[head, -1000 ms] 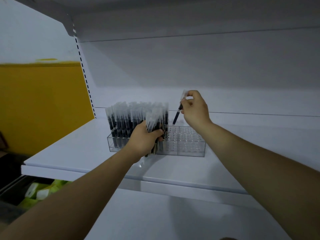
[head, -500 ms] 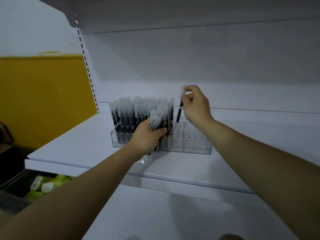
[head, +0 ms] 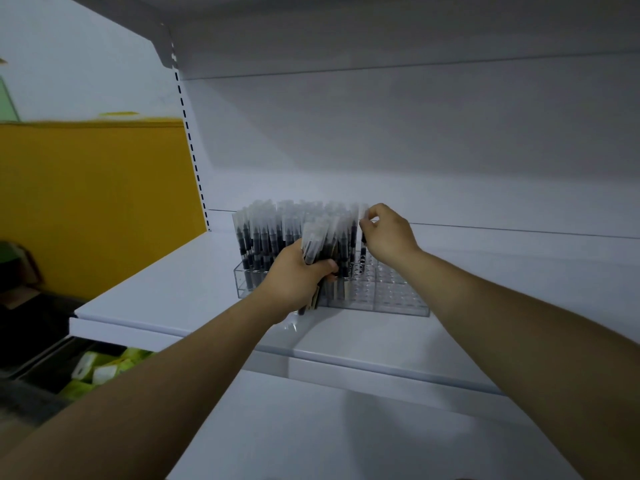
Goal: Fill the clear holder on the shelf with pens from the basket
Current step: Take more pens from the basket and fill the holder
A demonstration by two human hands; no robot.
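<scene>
A clear holder (head: 398, 299) with a grid of holes stands on the white shelf (head: 173, 292). Its left part is packed with several upright black pens with frosted caps (head: 266, 233); its right part holds none. My left hand (head: 298, 278) grips a bundle of pens (head: 320, 244) in front of the holder. My right hand (head: 388, 233) pinches the cap of a single pen (head: 363, 249), which stands upright with its lower end down in a hole beside the filled rows.
The shelf's front edge (head: 346, 355) runs below my forearms, and an upper shelf hangs overhead. A yellow wall panel (head: 97, 202) is at the left. Green and white packages (head: 100, 368) lie below at the lower left. The basket is out of view.
My right hand has lowered its pen from above the holder down into a hole next to the filled rows. My left hand keeps its bundle in place.
</scene>
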